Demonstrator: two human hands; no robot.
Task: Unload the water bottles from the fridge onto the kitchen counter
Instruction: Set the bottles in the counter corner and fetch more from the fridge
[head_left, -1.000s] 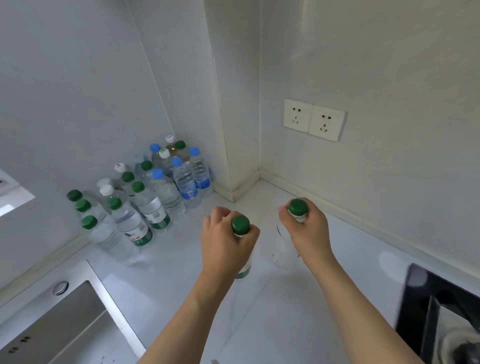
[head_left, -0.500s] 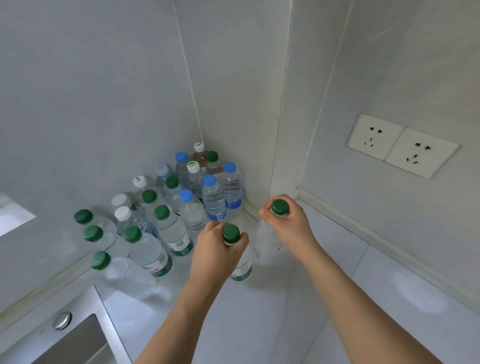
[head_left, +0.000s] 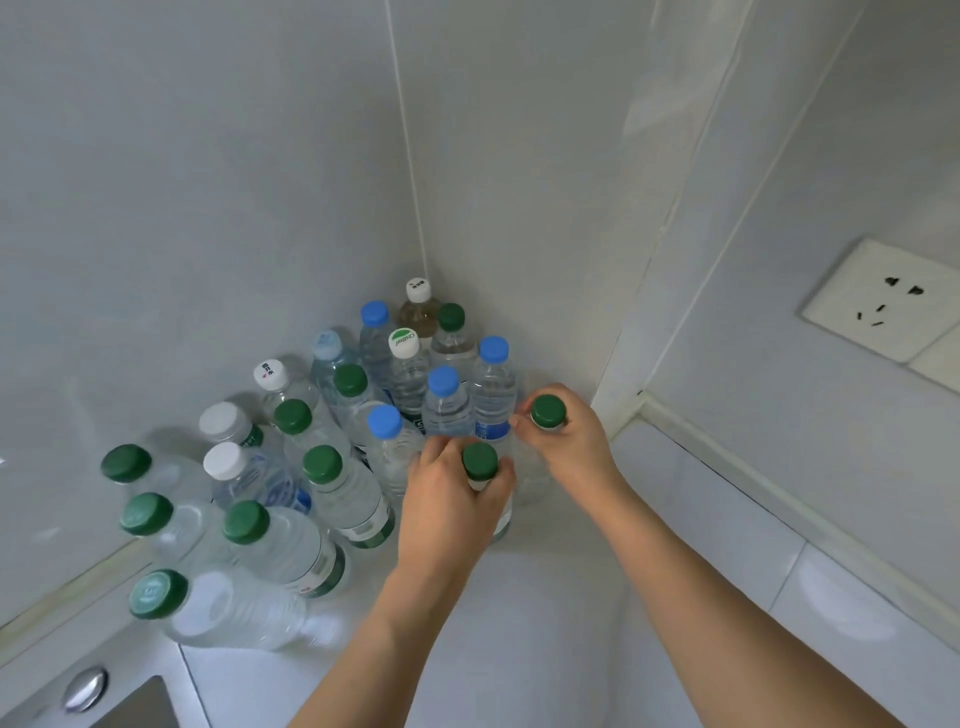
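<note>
At the cluster's right edge, both hands (head_left: 452, 499) (head_left: 569, 447) clamp green-capped bottles (head_left: 480, 460) (head_left: 547, 412) by stiff necks — full, probably heavy, slippery.

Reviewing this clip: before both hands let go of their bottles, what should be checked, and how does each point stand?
1. Left hand grips green-capped bottle by the neck: ok.
2. Right hand grips second green-capped bottle: ok.
3. Both bottles upright: ok.
4. Bases resting on the counter: cannot tell, hands hide them.
5. Gap to the blue-capped bottle: not ok, touching or nearly.
</note>
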